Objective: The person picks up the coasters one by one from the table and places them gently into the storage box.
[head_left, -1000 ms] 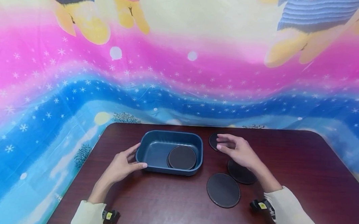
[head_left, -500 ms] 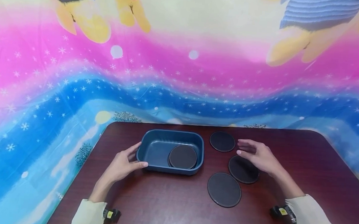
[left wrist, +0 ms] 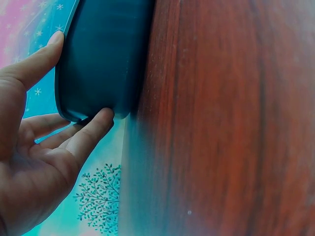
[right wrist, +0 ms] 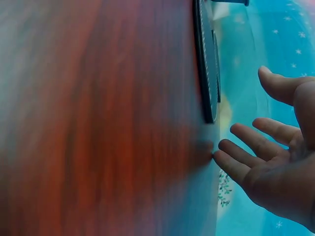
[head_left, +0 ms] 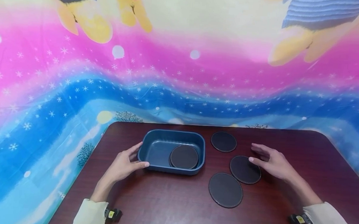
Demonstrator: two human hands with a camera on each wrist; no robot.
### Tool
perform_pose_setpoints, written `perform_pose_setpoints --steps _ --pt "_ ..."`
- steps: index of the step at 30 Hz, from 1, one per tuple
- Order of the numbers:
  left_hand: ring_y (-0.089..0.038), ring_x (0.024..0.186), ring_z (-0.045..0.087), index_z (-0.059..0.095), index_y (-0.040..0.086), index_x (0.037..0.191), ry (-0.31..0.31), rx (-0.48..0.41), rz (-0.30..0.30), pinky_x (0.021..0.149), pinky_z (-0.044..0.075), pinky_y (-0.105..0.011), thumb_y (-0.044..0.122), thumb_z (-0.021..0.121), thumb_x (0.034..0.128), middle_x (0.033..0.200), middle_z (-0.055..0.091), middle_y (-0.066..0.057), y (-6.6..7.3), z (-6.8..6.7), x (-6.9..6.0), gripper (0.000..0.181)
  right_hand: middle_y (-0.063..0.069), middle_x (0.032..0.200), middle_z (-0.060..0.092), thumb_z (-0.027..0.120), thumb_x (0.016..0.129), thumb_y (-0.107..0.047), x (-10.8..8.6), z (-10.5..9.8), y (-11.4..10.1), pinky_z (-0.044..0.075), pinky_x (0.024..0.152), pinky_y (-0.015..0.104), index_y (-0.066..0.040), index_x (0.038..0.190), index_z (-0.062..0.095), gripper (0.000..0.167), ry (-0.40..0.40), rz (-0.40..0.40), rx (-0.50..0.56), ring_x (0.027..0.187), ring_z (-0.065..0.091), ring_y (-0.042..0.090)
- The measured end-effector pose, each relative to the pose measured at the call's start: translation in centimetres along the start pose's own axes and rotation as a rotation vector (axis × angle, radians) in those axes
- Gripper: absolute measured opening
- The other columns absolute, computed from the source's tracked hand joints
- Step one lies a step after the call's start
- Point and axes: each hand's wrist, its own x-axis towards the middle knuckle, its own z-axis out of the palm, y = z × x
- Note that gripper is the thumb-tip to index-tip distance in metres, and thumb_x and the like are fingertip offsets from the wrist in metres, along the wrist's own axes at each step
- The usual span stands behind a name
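A dark blue rectangular container with rounded corners stands on the table. My left hand holds its left end, thumb on the near rim and fingers against the end wall; in the left wrist view the fingers touch the wall. Inside, at the right, lies a round dark coaster, with an edge showing under it. Three more coasters lie flat on the table: one at the back, one in the middle, one nearest. My right hand hovers beside the middle coaster, holding nothing.
The dark red wooden table has rounded far corners. Behind it hangs a colourful printed cloth. In the right wrist view a coaster's stitched edge shows near the hand. Each wrist wears a black strap device.
My right hand has moved right, away from the back coaster, passing over the middle one and uncovering both. The left hand and container stay in place.
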Motion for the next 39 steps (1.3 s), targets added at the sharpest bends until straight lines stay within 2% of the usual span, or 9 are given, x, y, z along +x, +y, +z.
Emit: perform_pose_setpoints --steps 3,6,14,19,23,26,31,36,39 --pt "-0.040 0.140 0.062 0.035 0.012 0.169 0.000 -0.006 0.001 0.106 0.059 -0.048 0.034 0.090 0.0902 0.169 0.044 -0.022 0.1 0.0 0.0 0.099 0.029 0.159 0.053 0.074 0.103 -0.043 -0.4 -0.1 0.4 0.050 0.110 0.066 -0.001 0.161 0.046 0.077 -0.008 0.000 -0.046 0.144 0.054 0.052" --pt "-0.040 0.140 0.062 0.034 0.011 0.169 0.000 -0.009 0.005 0.105 0.059 -0.047 0.033 0.089 0.0904 0.169 0.043 -0.022 0.1 0.0 0.0 0.098 0.029 0.159 0.053 0.074 0.102 -0.045 -0.6 0.0 0.4 0.046 0.110 0.072 -0.001 0.160 0.047 0.078 -0.030 -0.014 -0.071 0.146 0.050 0.054" --pt "-0.041 0.138 0.063 0.034 0.011 0.169 -0.002 -0.013 0.000 0.105 0.060 -0.046 0.033 0.089 0.0907 0.169 0.043 -0.023 0.1 0.0 0.0 0.099 0.032 0.159 0.050 0.081 0.095 -0.046 -1.0 0.8 -0.5 0.048 0.106 0.072 -0.003 0.158 0.051 0.082 -0.106 -0.010 -0.077 0.145 0.047 0.058" --pt "-0.041 0.139 0.063 0.034 0.012 0.169 -0.002 -0.011 -0.001 0.106 0.059 -0.048 0.034 0.089 0.0905 0.169 0.043 -0.022 0.0 0.0 -0.1 0.099 0.034 0.158 0.050 0.090 0.088 -0.039 -1.4 1.3 -0.9 0.049 0.107 0.072 -0.003 0.157 0.052 0.087 -0.124 -0.030 -0.088 0.147 0.042 0.061" --pt "-0.041 0.140 0.062 0.034 0.012 0.169 0.004 -0.004 -0.003 0.106 0.059 -0.049 0.034 0.089 0.0906 0.169 0.043 -0.022 -0.1 0.0 -0.1 0.099 0.030 0.151 0.058 0.095 0.082 -0.027 -1.4 1.6 -1.2 0.058 0.096 0.058 -0.002 0.154 0.056 0.086 -0.104 -0.054 -0.108 0.133 0.059 0.051" --pt "-0.041 0.139 0.062 0.034 0.012 0.169 0.005 0.002 -0.001 0.106 0.059 -0.049 0.034 0.089 0.0905 0.169 0.044 -0.022 -0.2 0.0 -0.1 0.099 0.028 0.145 0.062 0.097 0.079 -0.020 -1.4 1.7 -1.3 0.060 0.085 0.046 -0.001 0.150 0.058 0.084 -0.077 -0.068 -0.109 0.119 0.066 0.042" --pt "-0.041 0.140 0.062 0.035 0.012 0.169 0.004 0.007 0.008 0.106 0.059 -0.048 0.034 0.089 0.0903 0.169 0.043 -0.021 -0.2 0.0 -0.1 0.099 0.027 0.137 0.065 0.098 0.076 -0.012 -1.4 1.8 -1.4 0.063 0.084 0.047 0.000 0.148 0.059 0.083 -0.032 -0.062 -0.085 0.117 0.068 0.043" --pt "-0.041 0.141 0.061 0.035 0.012 0.169 0.002 0.003 0.013 0.106 0.059 -0.048 0.033 0.089 0.0904 0.169 0.043 -0.021 -0.1 0.1 0.1 0.098 0.022 0.127 0.074 0.097 0.077 -0.010 -1.3 1.6 -1.3 0.062 0.075 0.031 -0.001 0.147 0.062 0.079 -0.037 -0.014 -0.040 0.108 0.076 0.035" --pt "-0.041 0.140 0.062 0.035 0.012 0.169 0.001 0.003 0.011 0.106 0.059 -0.048 0.034 0.089 0.0903 0.169 0.043 -0.021 -0.1 0.0 0.0 0.099 0.019 0.119 0.077 0.097 0.077 -0.011 -1.2 1.3 -1.2 0.059 0.071 0.025 -0.003 0.143 0.066 0.073 -0.039 -0.003 -0.029 0.099 0.078 0.029"
